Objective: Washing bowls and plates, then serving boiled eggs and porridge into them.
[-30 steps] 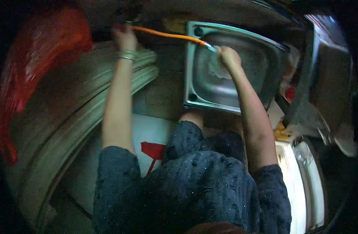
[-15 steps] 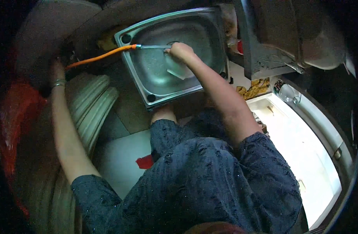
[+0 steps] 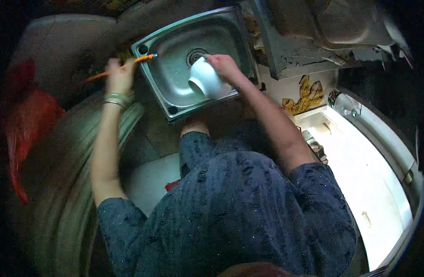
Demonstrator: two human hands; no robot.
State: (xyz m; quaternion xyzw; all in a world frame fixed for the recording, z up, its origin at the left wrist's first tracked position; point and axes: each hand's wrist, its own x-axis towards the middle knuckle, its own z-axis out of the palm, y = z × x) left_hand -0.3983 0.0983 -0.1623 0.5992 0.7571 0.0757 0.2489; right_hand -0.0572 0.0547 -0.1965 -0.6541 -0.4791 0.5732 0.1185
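Observation:
My right hand (image 3: 226, 68) grips a white bowl (image 3: 206, 78) over the steel sink (image 3: 168, 76). The bowl is tipped on its side, its opening toward the lower left, and my fingers are closed at its upper right. My left hand (image 3: 119, 79), with a green bangle and a thin metal one at the wrist, is smeared by motion. It overlaps an orange hose (image 3: 142, 59), whose metal-tipped end reaches over the sink's left rim. Whether these fingers grip the hose cannot be made out. No stream shows at the hose end.
The sink's drain (image 3: 196, 56) lies beyond the bowl. A red plastic bag (image 3: 34, 117) is at far left. On the right are a yellow patterned cloth (image 3: 306, 99), a clear bottle (image 3: 343, 105) and a brightly lit white surface (image 3: 359, 171).
My left hand has come right, from the hose's far left end to nearer the sink. The water stream has stopped. My right hand has turned the bowl, showing its white outside.

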